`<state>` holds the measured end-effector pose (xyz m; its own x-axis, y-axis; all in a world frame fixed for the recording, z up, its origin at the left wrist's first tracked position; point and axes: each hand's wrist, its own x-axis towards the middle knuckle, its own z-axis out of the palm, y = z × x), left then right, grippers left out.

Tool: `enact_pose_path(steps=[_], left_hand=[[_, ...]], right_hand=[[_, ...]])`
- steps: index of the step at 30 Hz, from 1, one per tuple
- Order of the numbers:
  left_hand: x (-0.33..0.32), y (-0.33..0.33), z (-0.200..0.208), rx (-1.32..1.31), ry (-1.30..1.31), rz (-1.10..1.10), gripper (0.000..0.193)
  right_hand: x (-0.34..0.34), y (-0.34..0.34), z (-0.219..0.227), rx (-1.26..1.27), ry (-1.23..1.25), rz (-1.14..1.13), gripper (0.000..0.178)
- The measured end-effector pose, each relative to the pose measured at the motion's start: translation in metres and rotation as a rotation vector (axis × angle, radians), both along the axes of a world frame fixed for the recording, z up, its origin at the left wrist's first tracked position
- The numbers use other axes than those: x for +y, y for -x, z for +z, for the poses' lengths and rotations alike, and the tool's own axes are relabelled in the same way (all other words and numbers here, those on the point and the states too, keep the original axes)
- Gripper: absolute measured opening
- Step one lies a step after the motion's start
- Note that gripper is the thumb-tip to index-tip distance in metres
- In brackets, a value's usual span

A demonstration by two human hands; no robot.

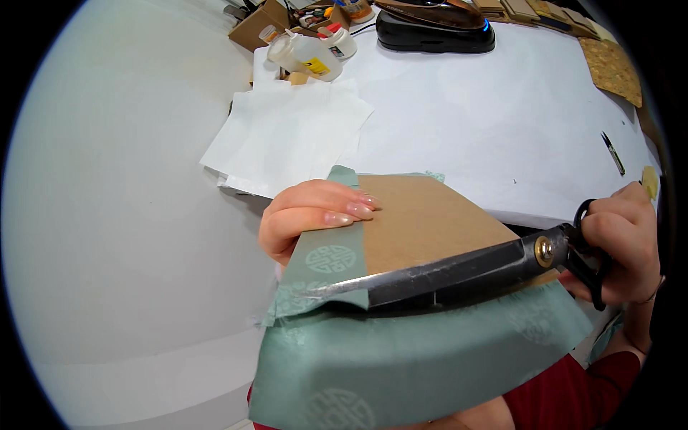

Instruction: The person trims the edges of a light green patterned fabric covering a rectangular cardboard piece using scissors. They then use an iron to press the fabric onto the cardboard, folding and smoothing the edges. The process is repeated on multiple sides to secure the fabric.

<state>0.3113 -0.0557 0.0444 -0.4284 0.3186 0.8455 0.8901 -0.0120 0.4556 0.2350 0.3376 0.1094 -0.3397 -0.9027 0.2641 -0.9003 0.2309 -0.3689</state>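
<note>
My left hand (315, 215) grips the left edge of a brown board (430, 222), its fingers lying over a folded-over strip of green patterned fabric (423, 365). My right hand (620, 247) is wrapped round the black handles of large scissors (459, 272). Their long blades reach leftward along the board's near edge, and the tip lies over the fabric close to the left hand. A broad flap of the fabric, with pale round motifs, hangs below the blades toward me. The left thumb is hidden behind the board.
White paper sheets (287, 136) lie on the white table (466, 115) beyond my left hand. Behind them stand plastic bottles (315, 57) and a cardboard box (258, 25). A black iron-like device (433, 32) sits at the back. A pen-like tool (613, 153) and a cork sheet (610, 70) lie at right.
</note>
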Motion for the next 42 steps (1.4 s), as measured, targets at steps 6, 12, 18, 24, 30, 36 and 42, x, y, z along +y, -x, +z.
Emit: enact_pose_path(steps=[6,12,18,24,30,36,42], left_hand=[[0.005,-0.010,0.004,-0.014,-0.013,0.062,0.028],[0.003,0.002,-0.007,-0.002,-0.030,0.007,0.030],[-0.001,-0.001,0.001,-0.008,-0.009,-0.025,0.032],[-0.004,-0.008,0.006,-0.092,0.066,-0.032,0.022],[-0.008,-0.009,0.000,-0.117,0.080,-0.028,0.019],[-0.014,0.007,-0.015,-0.106,-0.024,-0.148,0.020],[-0.032,0.013,-0.029,-0.165,-0.070,-0.302,0.023]], right_hand=[[-0.006,0.001,0.004,-0.013,0.014,0.042,0.045],[-0.013,0.004,0.003,-0.041,0.006,0.082,0.047],[-0.013,0.004,0.001,-0.063,0.020,0.076,0.047],[-0.014,0.006,0.001,-0.120,-0.009,0.070,0.047],[-0.024,0.009,-0.001,-0.130,0.024,0.091,0.048],[-0.037,0.015,-0.001,-0.262,0.015,0.124,0.051],[-0.046,0.025,-0.009,-0.345,-0.010,0.174,0.059]])
